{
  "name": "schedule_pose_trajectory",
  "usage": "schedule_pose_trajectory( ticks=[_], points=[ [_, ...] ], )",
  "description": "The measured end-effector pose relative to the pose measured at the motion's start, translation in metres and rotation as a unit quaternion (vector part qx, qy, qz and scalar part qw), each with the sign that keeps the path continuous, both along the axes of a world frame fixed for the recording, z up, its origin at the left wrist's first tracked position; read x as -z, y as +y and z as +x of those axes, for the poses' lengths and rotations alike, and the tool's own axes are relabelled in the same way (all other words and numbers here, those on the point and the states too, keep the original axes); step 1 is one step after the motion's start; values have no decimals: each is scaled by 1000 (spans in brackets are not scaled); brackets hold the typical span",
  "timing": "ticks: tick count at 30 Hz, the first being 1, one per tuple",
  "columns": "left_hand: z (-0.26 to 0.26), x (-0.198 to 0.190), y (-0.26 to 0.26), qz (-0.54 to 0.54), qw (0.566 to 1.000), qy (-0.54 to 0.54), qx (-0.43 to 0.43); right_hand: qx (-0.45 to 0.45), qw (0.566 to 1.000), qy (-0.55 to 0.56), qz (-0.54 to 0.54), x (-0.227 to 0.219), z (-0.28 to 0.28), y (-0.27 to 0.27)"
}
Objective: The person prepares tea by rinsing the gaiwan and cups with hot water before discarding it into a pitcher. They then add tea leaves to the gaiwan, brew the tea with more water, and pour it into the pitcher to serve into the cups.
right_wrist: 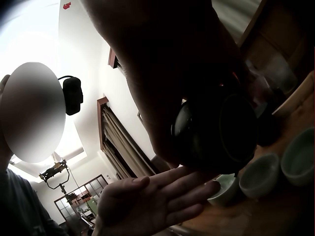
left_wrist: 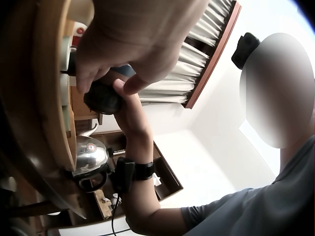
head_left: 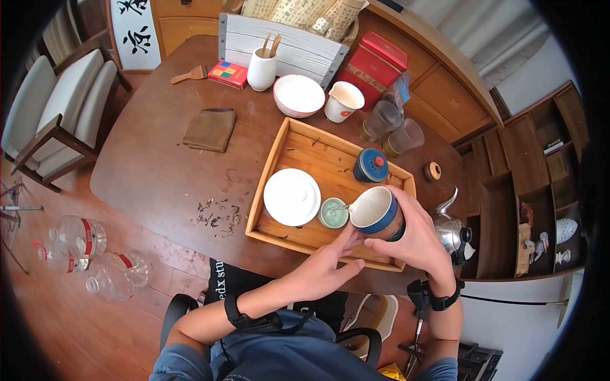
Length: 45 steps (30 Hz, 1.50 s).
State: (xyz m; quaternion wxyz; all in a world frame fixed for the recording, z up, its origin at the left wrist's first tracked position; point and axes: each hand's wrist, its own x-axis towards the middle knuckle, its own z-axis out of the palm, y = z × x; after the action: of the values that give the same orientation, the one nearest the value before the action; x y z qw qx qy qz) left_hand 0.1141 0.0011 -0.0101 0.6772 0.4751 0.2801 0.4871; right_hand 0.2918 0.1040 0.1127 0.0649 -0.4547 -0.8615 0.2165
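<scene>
My right hand (head_left: 416, 235) grips a blue and brown pitcher (head_left: 381, 223) with a white inside, tilted to the left. From its lip a thin stream runs into a small pale green teacup (head_left: 333, 213) on the wooden tray (head_left: 270, 236). Fingers straight, my left hand (head_left: 321, 272) lies beside the pitcher's underside; in the right wrist view the open left palm (right_wrist: 142, 201) shows under the dark pitcher (right_wrist: 221, 132). More green teacups (right_wrist: 260, 175) stand in a row there, hidden behind the pitcher in the head view. A white lidded bowl (head_left: 291, 197) sits left of the teacup.
A blue lidded jar (head_left: 370, 166) stands at the tray's back right, and a metal kettle (head_left: 450, 232) right of the tray. Behind are a white bowl (head_left: 298, 95), a white jug (head_left: 344, 101) and glasses (head_left: 405, 138). A brown cloth (head_left: 210, 129) and scattered tea leaves (head_left: 218, 216) lie left.
</scene>
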Motion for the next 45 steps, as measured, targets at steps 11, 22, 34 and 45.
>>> schedule_pose_trajectory(
  ticks=[11,22,34,45],
  points=[
    [3,3,0,7,1000,11,-4,11,1000,13,-14,1,3,-3],
    [7,1,0,65,994,84,-19,88,979,158,-91,27,30,-8],
    [26,5,6,62,980,178,64,110,986,87,-87,27,62,-16],
    [30,6,10,68,981,167,70,97,992,64,-54,28,65,-15]
  ],
)
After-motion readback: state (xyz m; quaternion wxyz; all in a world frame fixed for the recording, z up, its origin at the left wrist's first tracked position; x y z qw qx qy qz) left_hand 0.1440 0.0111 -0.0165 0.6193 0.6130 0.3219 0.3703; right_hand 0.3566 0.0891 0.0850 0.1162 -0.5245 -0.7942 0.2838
